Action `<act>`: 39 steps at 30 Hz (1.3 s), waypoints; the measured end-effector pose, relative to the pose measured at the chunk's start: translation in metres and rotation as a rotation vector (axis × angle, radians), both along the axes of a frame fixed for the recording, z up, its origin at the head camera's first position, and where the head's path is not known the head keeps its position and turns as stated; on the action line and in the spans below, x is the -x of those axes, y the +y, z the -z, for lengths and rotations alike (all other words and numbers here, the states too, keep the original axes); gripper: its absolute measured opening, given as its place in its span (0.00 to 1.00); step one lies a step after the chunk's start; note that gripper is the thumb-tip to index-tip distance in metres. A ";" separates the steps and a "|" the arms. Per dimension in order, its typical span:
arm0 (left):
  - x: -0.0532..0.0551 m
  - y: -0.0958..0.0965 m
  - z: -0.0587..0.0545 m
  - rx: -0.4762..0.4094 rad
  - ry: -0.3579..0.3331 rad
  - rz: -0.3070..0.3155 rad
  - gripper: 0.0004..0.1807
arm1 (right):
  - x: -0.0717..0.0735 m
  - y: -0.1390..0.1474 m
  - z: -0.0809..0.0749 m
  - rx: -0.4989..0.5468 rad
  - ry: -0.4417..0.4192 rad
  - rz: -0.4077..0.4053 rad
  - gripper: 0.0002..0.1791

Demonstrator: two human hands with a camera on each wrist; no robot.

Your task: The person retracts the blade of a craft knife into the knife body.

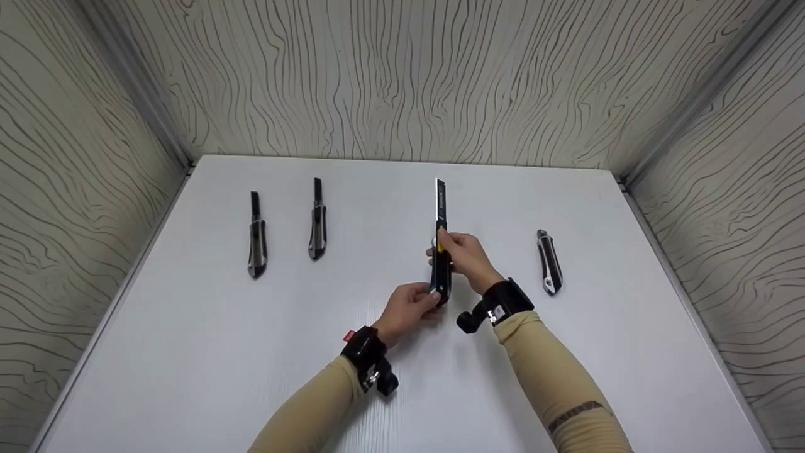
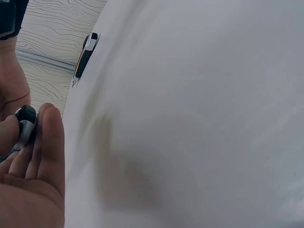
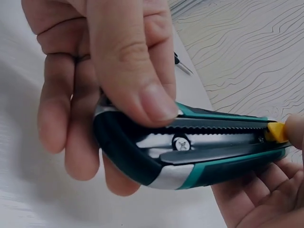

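Through the head camera I have a patterned back wall (image 1: 390, 82), with lines like wood grain, rising behind a wide white table (image 1: 188, 352). Two forearms in tan sleeves (image 1: 321, 399) reach in from the bottom edge.

Both hands share one utility knife (image 1: 442, 274), held near the middle of the table and pointing away from the person. The right hand (image 1: 468, 257) is curled round the handle's middle, thumb on top; the left hand (image 1: 407, 311) pinches the butt end between thumb and fingers. So the knife runs forward from the left hand, through the right, with its blade (image 1: 441, 200) well out beyond both.

I judge it fairly light, stiff and hard to damage in the handle, whose dark panels look grippy and whose silver parts look smoother. The long blade would be sharp and might snap if bent sideways. The safe hold is the handle, behind the blade, much as these hands have it.

Three similar knives lie apart on the table: a far-left knife (image 1: 257, 248) and its nearer neighbour (image 1: 318, 231), both with dark blades extended, and a right-hand knife (image 1: 550, 264) with little or no blade that I can make out.

Smallest, in the right wrist view, are the yellow slider (image 3: 275, 132) under the right thumb and a screw (image 3: 182, 144) near the butt.
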State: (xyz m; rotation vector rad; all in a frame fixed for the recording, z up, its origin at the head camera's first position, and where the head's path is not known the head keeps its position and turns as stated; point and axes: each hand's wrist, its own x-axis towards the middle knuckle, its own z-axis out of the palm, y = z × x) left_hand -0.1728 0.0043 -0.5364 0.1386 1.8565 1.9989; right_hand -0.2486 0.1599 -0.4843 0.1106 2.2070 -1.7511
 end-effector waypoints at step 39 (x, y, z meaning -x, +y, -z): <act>-0.002 0.000 0.000 0.067 -0.006 -0.005 0.14 | -0.002 -0.003 0.007 0.008 0.022 0.014 0.19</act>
